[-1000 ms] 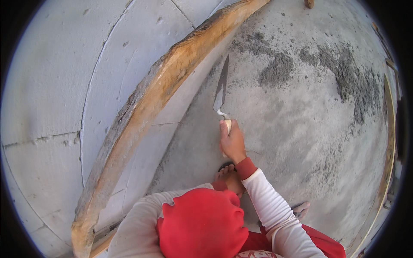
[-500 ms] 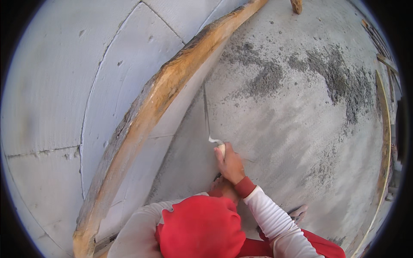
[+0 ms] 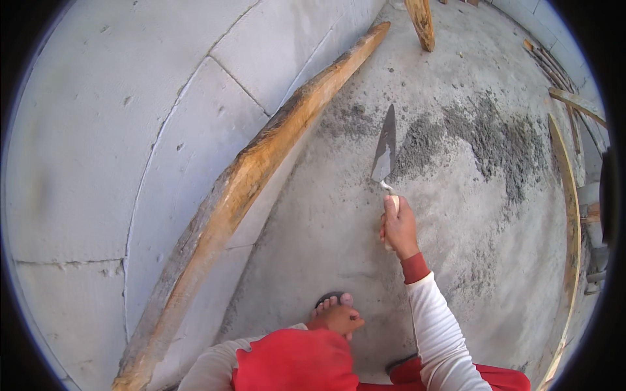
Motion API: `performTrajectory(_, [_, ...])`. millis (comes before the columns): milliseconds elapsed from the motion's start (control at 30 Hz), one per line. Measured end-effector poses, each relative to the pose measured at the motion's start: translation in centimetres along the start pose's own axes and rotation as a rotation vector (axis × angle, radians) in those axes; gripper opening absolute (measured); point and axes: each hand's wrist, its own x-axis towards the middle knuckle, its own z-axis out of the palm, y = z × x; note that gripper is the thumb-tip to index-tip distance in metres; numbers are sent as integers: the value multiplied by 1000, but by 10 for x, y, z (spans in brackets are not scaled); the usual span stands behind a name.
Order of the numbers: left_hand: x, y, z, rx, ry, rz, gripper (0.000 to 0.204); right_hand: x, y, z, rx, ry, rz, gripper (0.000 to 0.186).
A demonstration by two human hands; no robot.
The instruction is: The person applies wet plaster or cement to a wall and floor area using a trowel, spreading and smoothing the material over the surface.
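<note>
My right hand (image 3: 399, 225) is closed round the pale handle of a pointed trowel (image 3: 386, 144). The trowel's grey blade points away from me, over the concrete floor beside the loose crumbs of mortar; whether it touches the floor is hard to tell. A lighter wet patch shows on the blade near its heel. Low in the picture, my left hand (image 3: 338, 319) has its fingers curled in, just above my sandalled foot (image 3: 334, 300). No object shows in it, though its palm is hidden.
A long rough timber (image 3: 244, 163) slants along the pale block wall (image 3: 85, 163) at left. Grey mortar crumbs (image 3: 502, 140) are scattered over the concrete floor (image 3: 326, 228). A wooden post (image 3: 420, 23) stands at the far side; a bent board (image 3: 570, 215) and poles lie at right.
My right hand has swung the trowel away from me and to the right, off the floor strip near the wall. Its blade now shows broad face, not edge. My left hand has come into clearer view.
</note>
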Motion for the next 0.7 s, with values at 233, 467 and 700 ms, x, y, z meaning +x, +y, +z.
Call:
performTrajectory(233, [14,-12,18,6,20,47,43,84,-42,134,-281,148,-266,48])
performTrajectory(467, [4,-13,12,33,31,24,44,100,-32,98,-91,1,114,53])
performTrajectory(700, [22,-21,27,37,72,173,42,62,-15,131,-231,-25,-180,53])
